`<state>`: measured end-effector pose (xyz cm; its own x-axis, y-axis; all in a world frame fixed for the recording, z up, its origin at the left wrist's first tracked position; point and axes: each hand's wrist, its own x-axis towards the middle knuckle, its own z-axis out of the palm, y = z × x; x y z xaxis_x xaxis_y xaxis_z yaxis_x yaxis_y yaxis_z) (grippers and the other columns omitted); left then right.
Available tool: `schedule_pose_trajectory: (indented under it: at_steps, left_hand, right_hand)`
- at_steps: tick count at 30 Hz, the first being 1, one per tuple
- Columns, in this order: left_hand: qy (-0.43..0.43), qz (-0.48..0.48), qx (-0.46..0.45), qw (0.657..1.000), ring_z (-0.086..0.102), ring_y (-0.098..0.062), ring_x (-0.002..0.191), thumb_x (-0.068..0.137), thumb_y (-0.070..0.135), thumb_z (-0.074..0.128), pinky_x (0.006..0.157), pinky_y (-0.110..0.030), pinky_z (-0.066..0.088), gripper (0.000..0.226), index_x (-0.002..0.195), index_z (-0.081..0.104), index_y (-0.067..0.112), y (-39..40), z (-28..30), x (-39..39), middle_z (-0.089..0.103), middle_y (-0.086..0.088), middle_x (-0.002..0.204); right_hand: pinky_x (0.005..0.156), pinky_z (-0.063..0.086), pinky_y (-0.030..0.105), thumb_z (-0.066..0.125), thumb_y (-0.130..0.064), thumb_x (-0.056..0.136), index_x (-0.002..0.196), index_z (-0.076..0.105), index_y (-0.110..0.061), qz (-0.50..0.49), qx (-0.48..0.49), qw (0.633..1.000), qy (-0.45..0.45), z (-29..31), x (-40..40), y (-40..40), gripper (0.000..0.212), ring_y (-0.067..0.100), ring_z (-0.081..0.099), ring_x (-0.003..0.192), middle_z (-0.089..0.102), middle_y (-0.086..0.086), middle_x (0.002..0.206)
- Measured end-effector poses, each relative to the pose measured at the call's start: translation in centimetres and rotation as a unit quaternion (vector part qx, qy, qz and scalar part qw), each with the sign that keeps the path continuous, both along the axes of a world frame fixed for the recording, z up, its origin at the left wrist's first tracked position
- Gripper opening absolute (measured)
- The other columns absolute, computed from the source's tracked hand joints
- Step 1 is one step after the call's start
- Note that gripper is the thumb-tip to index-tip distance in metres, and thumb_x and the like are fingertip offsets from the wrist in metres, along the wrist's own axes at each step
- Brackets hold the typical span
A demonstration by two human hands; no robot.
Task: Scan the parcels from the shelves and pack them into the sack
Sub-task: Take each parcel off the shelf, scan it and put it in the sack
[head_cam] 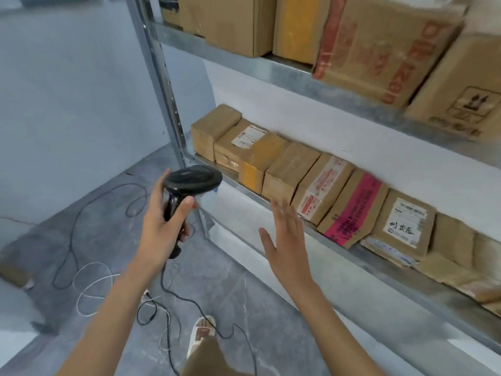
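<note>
Left hand point(158, 221): gripped the black handheld barcode scanner point(189, 185) by its handle.
Right hand point(286, 240): fingers straight, released, near the row of brown cardboard parcels point(282, 172) on the grey metal shelf point(349, 257).

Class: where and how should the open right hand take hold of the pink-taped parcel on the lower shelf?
Probably by its upper edge, coming from the front. The pink-taped parcel leans packed between neighbours, so its sides are blocked; only the top and front face are free. The right hand can pinch there and pull it out.
</note>
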<state>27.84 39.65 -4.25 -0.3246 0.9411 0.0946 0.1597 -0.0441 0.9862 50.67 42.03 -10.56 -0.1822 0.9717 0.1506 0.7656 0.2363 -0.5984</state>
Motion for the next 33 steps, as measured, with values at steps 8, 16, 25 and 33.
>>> schedule_pose_trajectory:
  at_steps: [8, 16, 25, 33]
  left_hand:
    - [-0.048, -0.066, -0.001, 0.997, 0.05, -0.014, 0.044, 0.1, 0.018, 0.054, 0.04, -0.023, 0.043, 0.055, 0.149, 0.032, 0.032, 11.0, 0.9, -8.7, 0.071, 0.003, 0.083]
    - [-0.066, -0.072, -0.003, 0.995, 0.05, -0.011, 0.042, 0.101, 0.014, 0.052, 0.039, -0.022, 0.042, 0.049, 0.139, 0.037, 0.041, 16.2, 0.6, -10.6, 0.072, 0.006, 0.083]
    - [-0.056, -0.032, -0.006, 0.998, 0.049, -0.016, 0.045, 0.101, 0.02, 0.053, 0.042, -0.025, 0.043, 0.055, 0.151, 0.032, 0.029, 19.9, 0.9, -11.4, 0.072, 0.004, 0.087]
    - [-0.045, -0.077, -0.017, 0.996, 0.048, -0.021, 0.045, 0.101, 0.021, 0.054, 0.043, -0.03, 0.042, 0.047, 0.144, 0.038, 0.027, 25.5, -0.4, -12.5, 0.069, 0.0, 0.088]
  right_hand:
    - [0.125, -0.006, 0.038, 0.034, -0.043, 0.107, 0.159, 0.003, -0.031, -0.117, -0.011, 0.993, -0.027, 2.2, -9.5, 8.5, 0.061, 0.014, -0.017, 0.151, -0.005, -0.001, 0.168]
    - [0.124, -0.007, 0.038, 0.036, -0.042, 0.107, 0.16, 0.007, -0.031, -0.121, -0.024, 0.992, -0.02, 1.8, -12.7, 14.6, 0.062, 0.018, -0.013, 0.153, -0.004, -0.003, 0.168]
    - [0.124, -0.007, 0.043, 0.037, -0.041, 0.107, 0.16, 0.01, -0.027, -0.068, -0.018, 0.998, 0.004, 2.4, -16.6, 21.5, 0.062, 0.022, -0.011, 0.154, -0.001, 0.0, 0.168]
    - [0.121, -0.009, 0.038, 0.035, -0.044, 0.106, 0.16, 0.007, -0.028, -0.103, -0.041, 0.994, -0.006, 1.6, -18.1, 25.5, 0.063, 0.022, -0.014, 0.153, -0.003, 0.0, 0.168]
